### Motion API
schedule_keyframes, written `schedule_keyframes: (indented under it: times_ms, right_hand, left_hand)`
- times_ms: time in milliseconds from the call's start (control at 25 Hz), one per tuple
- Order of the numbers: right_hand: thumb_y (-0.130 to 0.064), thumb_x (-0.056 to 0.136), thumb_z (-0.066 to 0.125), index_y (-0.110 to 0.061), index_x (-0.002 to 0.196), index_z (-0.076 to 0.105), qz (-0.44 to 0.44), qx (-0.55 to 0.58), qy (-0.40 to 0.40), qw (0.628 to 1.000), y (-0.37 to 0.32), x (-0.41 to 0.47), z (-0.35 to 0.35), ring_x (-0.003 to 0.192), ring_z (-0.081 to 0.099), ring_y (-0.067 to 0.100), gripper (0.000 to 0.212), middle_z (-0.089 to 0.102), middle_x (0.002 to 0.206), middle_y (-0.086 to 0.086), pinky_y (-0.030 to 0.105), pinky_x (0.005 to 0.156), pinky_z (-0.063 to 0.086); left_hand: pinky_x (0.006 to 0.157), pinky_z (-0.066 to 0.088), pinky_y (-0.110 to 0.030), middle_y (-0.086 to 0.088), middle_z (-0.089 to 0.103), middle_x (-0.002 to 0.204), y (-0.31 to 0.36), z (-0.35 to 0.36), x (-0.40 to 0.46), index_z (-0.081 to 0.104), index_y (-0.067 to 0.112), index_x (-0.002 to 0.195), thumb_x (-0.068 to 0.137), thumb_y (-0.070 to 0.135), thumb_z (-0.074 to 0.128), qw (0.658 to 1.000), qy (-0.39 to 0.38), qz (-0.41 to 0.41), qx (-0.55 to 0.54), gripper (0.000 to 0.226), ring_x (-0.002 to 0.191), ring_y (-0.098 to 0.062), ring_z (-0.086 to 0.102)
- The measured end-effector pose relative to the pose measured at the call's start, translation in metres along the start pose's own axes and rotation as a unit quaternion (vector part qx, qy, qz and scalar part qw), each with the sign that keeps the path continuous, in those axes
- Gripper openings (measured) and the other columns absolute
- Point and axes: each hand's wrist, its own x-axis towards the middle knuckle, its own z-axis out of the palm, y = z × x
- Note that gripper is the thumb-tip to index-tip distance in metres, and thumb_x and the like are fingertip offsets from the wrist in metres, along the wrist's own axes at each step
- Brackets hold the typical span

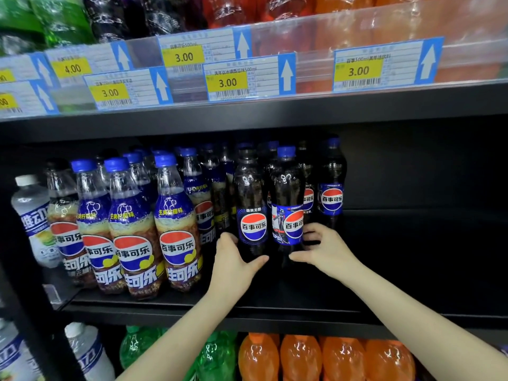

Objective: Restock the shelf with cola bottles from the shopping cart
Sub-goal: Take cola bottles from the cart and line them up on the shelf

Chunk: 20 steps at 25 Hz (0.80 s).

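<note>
Black shop shelves fill the whole view, and the middle shelf (384,306) is the one the person works at. Two dark cola bottles stand upright at the front of it, side by side and touching. The left cola bottle (250,204) has a black cap and a round red, white and blue label. The right cola bottle (287,204) has a blue cap and a blue label.

The left hand (233,259) grips the left cola bottle low down, with the thumb curled across the front and the fingers round its far side. The right hand (327,250) holds the right cola bottle low down too, thumb at the front and fingers bent round its right side. Both arms reach up from below the middle shelf.

Behind these two bottles stand more dark cola bottles (331,188) with blue caps. Left of the held bottles stands a row of lemon cola bottles (176,229) with blue caps and big bright labels. Further left is a white drink bottle (35,215). Right of the held bottles the middle shelf is dark.

Above the middle shelf hangs a row of price tags (228,78) with yellow boxes and white arrows. Below the middle shelf sit orange soda bottles (302,358) and green soda bottles (214,358).
</note>
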Motion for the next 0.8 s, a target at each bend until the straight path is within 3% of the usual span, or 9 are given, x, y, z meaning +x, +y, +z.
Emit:
schedule_keyframes:
  times_ms: [240, 520, 800]
  right_hand:
    - [-0.018, 0.063, 0.086, -0.022, 0.107, 0.057, -0.004, -0.029, 0.042, 0.999, -0.002, 0.01, 0.018, 0.093, 0.065, 0.018, 0.053, 0.061, 0.103, -0.002, 0.031, 0.086, 0.052]
    - [-0.018, 0.07, 0.082, -0.013, 0.116, 0.056, 0.0, -0.031, 0.07, 0.997, -0.013, 0.024, 0.038, 0.092, 0.056, 0.013, 0.053, 0.057, 0.101, -0.003, 0.02, 0.076, 0.041]
    - [-0.017, 0.071, 0.081, -0.011, 0.116, 0.055, -0.005, -0.032, 0.099, 0.995, -0.013, 0.031, 0.048, 0.087, 0.051, 0.009, 0.052, 0.054, 0.096, -0.004, 0.016, 0.072, 0.035]
  left_hand:
    - [0.081, 0.034, -0.019, -0.009, 0.053, 0.118, -0.006, 0.002, 0.016, 0.044, 0.004, 0.116, 0.075, 0.025, 0.078, 1.0, 0.015, -0.004, 0.005, 0.057, 0.105, -0.018, 0.049]
    - [0.081, 0.033, -0.016, -0.015, 0.057, 0.126, -0.008, 0.004, 0.037, 0.045, -0.001, 0.123, 0.082, 0.016, 0.072, 0.999, 0.026, -0.023, 0.02, 0.052, 0.119, -0.027, 0.053]
    - [0.092, 0.041, -0.026, -0.016, 0.057, 0.127, -0.014, 0.01, 0.05, 0.045, 0.0, 0.126, 0.084, 0.014, 0.07, 0.999, 0.024, -0.02, 0.029, 0.051, 0.121, -0.028, 0.052]
